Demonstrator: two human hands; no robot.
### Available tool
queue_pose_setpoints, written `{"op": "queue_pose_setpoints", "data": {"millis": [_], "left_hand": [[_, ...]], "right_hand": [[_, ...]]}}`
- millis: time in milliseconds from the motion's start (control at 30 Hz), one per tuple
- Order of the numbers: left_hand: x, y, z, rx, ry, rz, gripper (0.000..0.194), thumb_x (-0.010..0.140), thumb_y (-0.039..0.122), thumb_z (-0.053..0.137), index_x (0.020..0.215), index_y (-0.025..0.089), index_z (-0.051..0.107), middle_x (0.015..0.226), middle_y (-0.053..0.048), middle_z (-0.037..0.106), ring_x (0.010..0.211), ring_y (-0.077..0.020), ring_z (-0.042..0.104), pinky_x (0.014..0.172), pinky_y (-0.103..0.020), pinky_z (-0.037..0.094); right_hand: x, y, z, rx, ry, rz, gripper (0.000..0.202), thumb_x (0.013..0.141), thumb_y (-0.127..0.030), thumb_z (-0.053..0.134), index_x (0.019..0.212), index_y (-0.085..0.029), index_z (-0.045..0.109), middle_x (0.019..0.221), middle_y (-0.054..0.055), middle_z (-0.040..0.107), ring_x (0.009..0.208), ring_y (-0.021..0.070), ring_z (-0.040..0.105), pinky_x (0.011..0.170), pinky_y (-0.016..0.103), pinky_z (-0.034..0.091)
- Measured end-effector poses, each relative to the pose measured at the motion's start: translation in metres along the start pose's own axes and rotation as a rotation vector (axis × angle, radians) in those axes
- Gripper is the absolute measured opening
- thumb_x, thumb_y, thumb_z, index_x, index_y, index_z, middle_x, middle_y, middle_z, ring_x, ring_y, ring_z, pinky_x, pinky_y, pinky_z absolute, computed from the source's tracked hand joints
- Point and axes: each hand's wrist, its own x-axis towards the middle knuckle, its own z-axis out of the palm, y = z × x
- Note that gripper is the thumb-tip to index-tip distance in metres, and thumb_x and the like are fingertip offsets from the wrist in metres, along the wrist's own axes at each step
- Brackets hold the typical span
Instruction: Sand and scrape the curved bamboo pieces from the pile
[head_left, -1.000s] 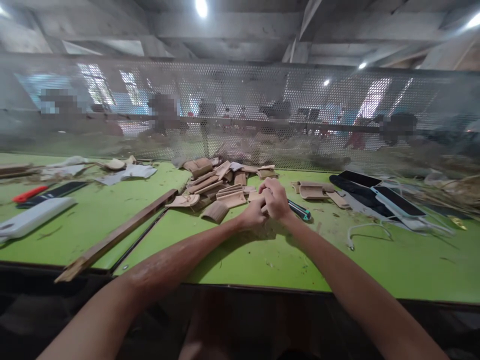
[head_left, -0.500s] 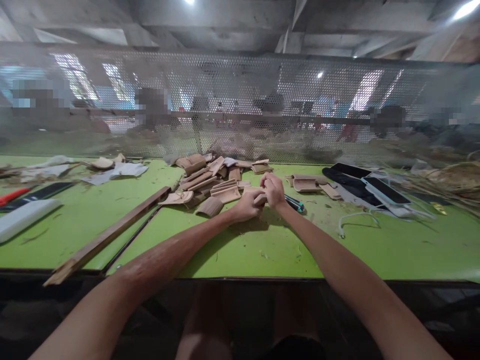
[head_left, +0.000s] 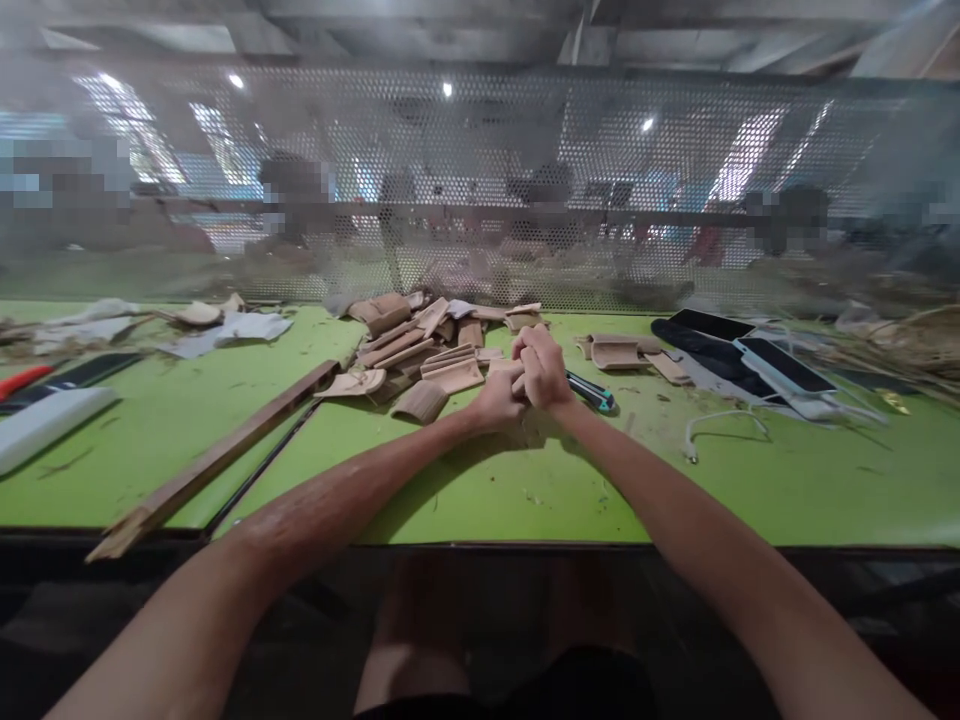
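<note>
Both hands meet over the green table (head_left: pixel 480 500), in front of the heap of curved wood pieces (head_left: pixel 451 372). Small wood piece (head_left: pixel 519 384) between them, mostly covered by fingers. Left hand (head_left: pixel 496 402): fingers bent, closed on the piece. Right hand (head_left: pixel 546 372): fingers curled together and closed on it from the other side; exact placing of the fingertips cannot be told. Utility knife (head_left: pixel 592 392) lies just beside the right hand. More curved pieces (head_left: pixel 616 352) beyond it, then two phones (head_left: pixel 789 366) and a white cable (head_left: pixel 726 414) to the right. Long wood strip (head_left: pixel 225 452) lies slantwise on the left, its splintered end over the table edge; white block (head_left: pixel 56 426) farther left. Perforated screen (head_left: pixel 480 250) stands behind.
</note>
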Motion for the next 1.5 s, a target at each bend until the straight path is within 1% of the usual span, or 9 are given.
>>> {"op": "queue_pose_setpoints", "data": {"millis": [133, 233, 433, 700, 800, 933, 1033, 1267, 1500], "left_hand": [[-0.005, 0.01, -0.004, -0.037, 0.018, 0.016, 0.039, 0.065, 0.017, 0.06, 0.104, 0.012, 0.065, 0.1, -0.009, 0.071, 0.091, -0.0247, 0.063, 0.083, -0.036, 0.052], [-0.002, 0.01, -0.005, -0.035, 0.03, -0.002, 0.053, 0.065, 0.017, 0.063, 0.118, 0.012, 0.061, 0.109, -0.012, 0.07, 0.097, -0.0261, 0.063, 0.087, -0.038, 0.053], [0.008, 0.001, 0.0, 0.096, -0.014, -0.038, 0.02, 0.07, 0.014, 0.06, 0.09, 0.014, 0.059, 0.094, -0.011, 0.067, 0.091, -0.0258, 0.061, 0.081, -0.037, 0.054], [0.001, 0.008, -0.004, -0.098, 0.062, 0.005, 0.048, 0.062, 0.013, 0.065, 0.109, 0.013, 0.055, 0.101, -0.009, 0.069, 0.093, -0.0244, 0.063, 0.081, -0.034, 0.053], [0.0, 0.012, -0.006, -0.131, 0.067, 0.007, 0.045, 0.06, 0.013, 0.065, 0.104, 0.015, 0.054, 0.097, -0.006, 0.066, 0.094, -0.0237, 0.062, 0.083, -0.033, 0.053], [-0.001, 0.012, -0.007, -0.025, 0.093, -0.078, 0.031, 0.063, 0.02, 0.066, 0.088, 0.018, 0.048, 0.082, -0.001, 0.056, 0.078, -0.019, 0.056, 0.073, -0.033, 0.051], [0.002, 0.008, -0.006, -0.022, 0.083, -0.053, 0.031, 0.062, 0.019, 0.065, 0.088, 0.018, 0.05, 0.084, -0.003, 0.058, 0.079, -0.0196, 0.056, 0.073, -0.033, 0.051], [0.012, -0.005, -0.001, 0.039, 0.045, -0.018, 0.021, 0.06, 0.016, 0.063, 0.079, 0.019, 0.054, 0.08, -0.006, 0.064, 0.082, -0.0235, 0.058, 0.072, -0.035, 0.053], [-0.002, 0.013, -0.003, -0.156, 0.081, -0.006, 0.043, 0.06, 0.013, 0.065, 0.102, 0.016, 0.054, 0.099, -0.006, 0.065, 0.094, -0.0217, 0.062, 0.083, -0.033, 0.054]], "right_hand": [[0.004, 0.019, -0.004, 0.026, 0.02, 0.097, 0.019, 0.083, -0.021, 0.04, 0.065, -0.026, 0.044, 0.072, 0.004, 0.047, 0.079, 0.0238, 0.047, 0.081, 0.039, 0.04], [0.001, 0.01, -0.004, 0.024, 0.017, 0.072, 0.017, 0.083, -0.021, 0.04, 0.068, -0.026, 0.045, 0.075, 0.005, 0.049, 0.082, 0.0241, 0.048, 0.081, 0.039, 0.04], [-0.006, -0.017, 0.0, -0.04, -0.035, -0.087, 0.016, 0.084, -0.02, 0.042, 0.069, -0.026, 0.042, 0.075, 0.006, 0.05, 0.085, 0.0254, 0.047, 0.083, 0.041, 0.039], [0.001, 0.006, 0.005, -0.038, 0.064, 0.022, 0.018, 0.087, -0.025, 0.038, 0.07, -0.026, 0.04, 0.074, 0.003, 0.047, 0.074, 0.0217, 0.047, 0.073, 0.036, 0.037], [0.002, 0.016, 0.003, -0.058, 0.072, 0.037, 0.018, 0.087, -0.028, 0.039, 0.069, -0.026, 0.04, 0.071, 0.003, 0.048, 0.072, 0.0214, 0.046, 0.072, 0.035, 0.035], [0.003, 0.027, -0.001, -0.127, 0.092, 0.132, 0.019, 0.086, -0.028, 0.039, 0.067, -0.026, 0.04, 0.07, 0.003, 0.048, 0.072, 0.0214, 0.046, 0.071, 0.035, 0.034], [0.002, 0.02, 0.001, -0.112, 0.08, 0.136, 0.019, 0.086, -0.025, 0.038, 0.067, -0.025, 0.041, 0.072, 0.003, 0.049, 0.074, 0.0211, 0.048, 0.073, 0.034, 0.036], [-0.005, -0.014, 0.007, -0.143, 0.031, -0.058, 0.02, 0.088, -0.02, 0.04, 0.069, -0.024, 0.042, 0.077, 0.004, 0.048, 0.076, 0.0202, 0.048, 0.076, 0.036, 0.037], [0.0, 0.015, 0.001, -0.125, 0.026, 0.053, 0.021, 0.089, -0.023, 0.038, 0.069, -0.025, 0.04, 0.07, 0.002, 0.048, 0.07, 0.0188, 0.046, 0.07, 0.033, 0.035]]}}
